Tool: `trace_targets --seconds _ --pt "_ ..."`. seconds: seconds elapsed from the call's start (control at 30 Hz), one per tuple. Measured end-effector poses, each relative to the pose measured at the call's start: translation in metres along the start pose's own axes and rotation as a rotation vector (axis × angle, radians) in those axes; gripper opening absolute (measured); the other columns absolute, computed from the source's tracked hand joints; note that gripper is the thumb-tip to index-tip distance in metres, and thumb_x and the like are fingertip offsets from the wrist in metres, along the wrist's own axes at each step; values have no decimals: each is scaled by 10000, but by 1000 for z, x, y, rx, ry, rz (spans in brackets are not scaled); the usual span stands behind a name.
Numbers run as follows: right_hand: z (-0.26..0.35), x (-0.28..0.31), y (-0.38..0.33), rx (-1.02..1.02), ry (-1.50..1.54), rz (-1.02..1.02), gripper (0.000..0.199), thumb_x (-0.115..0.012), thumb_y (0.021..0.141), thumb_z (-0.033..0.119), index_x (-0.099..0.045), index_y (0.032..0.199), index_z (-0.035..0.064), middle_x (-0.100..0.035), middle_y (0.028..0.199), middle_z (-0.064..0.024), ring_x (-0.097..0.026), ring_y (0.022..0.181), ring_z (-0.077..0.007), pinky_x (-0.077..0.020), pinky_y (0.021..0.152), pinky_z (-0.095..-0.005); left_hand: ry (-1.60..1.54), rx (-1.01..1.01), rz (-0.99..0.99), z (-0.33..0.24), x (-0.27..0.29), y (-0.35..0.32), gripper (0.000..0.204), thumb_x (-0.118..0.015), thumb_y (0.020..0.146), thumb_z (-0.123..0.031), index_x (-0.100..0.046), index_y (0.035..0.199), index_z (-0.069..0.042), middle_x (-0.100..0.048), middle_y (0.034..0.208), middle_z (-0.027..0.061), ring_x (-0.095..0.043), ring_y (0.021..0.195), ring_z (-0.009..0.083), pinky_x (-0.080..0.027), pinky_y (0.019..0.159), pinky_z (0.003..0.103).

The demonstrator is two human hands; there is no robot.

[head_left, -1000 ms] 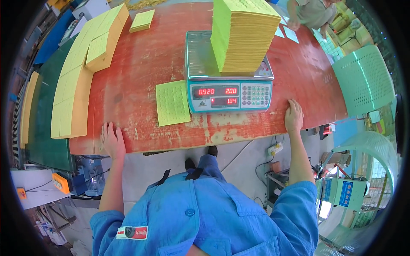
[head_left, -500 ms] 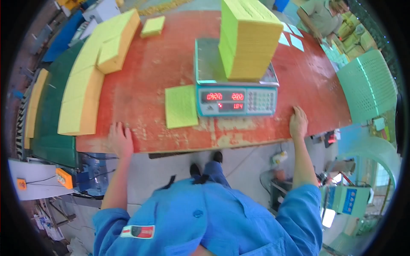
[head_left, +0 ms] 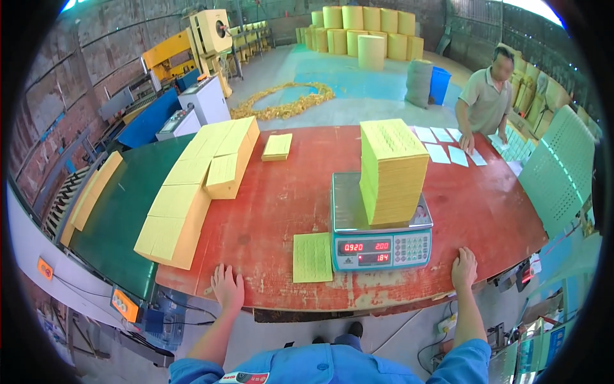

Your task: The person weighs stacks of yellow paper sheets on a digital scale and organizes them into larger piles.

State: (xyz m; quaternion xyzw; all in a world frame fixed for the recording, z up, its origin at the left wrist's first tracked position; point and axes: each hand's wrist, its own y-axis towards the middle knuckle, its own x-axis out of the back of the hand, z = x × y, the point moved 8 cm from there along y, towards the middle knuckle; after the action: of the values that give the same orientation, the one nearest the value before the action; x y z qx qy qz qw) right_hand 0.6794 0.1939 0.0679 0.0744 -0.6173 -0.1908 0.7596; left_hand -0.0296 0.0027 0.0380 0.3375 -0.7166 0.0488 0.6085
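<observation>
My left hand (head_left: 228,288) lies on the front edge of the red table (head_left: 281,205), fingers spread, with nothing in it. Near the same edge, right of the scale, my right hand (head_left: 464,269) rests palm down with its fingers stretched out. Between them stands a teal digital scale (head_left: 412,251) with a lit red display. A tall stack of yellow paper sheets (head_left: 392,176) sits upright on its metal pan. Flat against the scale's left side is a yellow sheet or thin pad (head_left: 313,257). Long rows of yellow paper stacks (head_left: 173,211) line the table's left side.
A small yellow stack (head_left: 277,147) lies at the far left of the table. Across the far right corner, a co-worker (head_left: 487,99) handles pale sheets (head_left: 437,153). A green belt (head_left: 121,192) borders the left, a perforated green panel (head_left: 555,169) the right. Yellow rolls (head_left: 371,52) stand behind.
The view has tilted upward, bringing the far floor, the rolls and more of the co-worker into sight. Both my hands stay on the table edge, and the stack stays on the scale.
</observation>
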Motion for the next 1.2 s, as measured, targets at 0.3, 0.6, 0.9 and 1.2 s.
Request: trace_targets --seconds 0.3,0.6,0.9,1.2 --pt "-5 -4 0 -32 -3 3 351 -554 904 164 -607 1241 79 -554 1373 -87 -476 1303 -288 -404 1080 -426 -31 -4 -23 3 -4 0 460 -601 900 -307 -599 1264 -26 -495 1427 192 -403 1372 337 -251 1165 508" --pt "-8 -6 0 2 -4 -9 362 -566 893 180 -611 1232 63 -565 1363 -102 -475 1308 -279 -379 1097 -428 -21 6 -18 6 -8 0 447 -615 888 -296 -607 1250 -34 -489 1431 183 -409 1368 326 -257 1162 506" --pt "-9 -7 0 33 15 -45 364 -584 875 176 -620 1214 49 -583 1332 -117 -494 1288 -285 -393 1078 -436 -15 -2 -44 7 -9 -1 432 -617 888 -277 -602 1241 -28 -493 1422 190 -416 1359 333 -267 1152 510" --pt "-10 -2 -3 25 16 -64 353 -577 870 167 -621 1208 73 -580 1333 -103 -502 1281 -286 -407 1069 -435 5 -10 -12 4 -10 1 424 -601 903 -268 -592 1254 -31 -486 1432 183 -408 1368 329 -267 1154 500"
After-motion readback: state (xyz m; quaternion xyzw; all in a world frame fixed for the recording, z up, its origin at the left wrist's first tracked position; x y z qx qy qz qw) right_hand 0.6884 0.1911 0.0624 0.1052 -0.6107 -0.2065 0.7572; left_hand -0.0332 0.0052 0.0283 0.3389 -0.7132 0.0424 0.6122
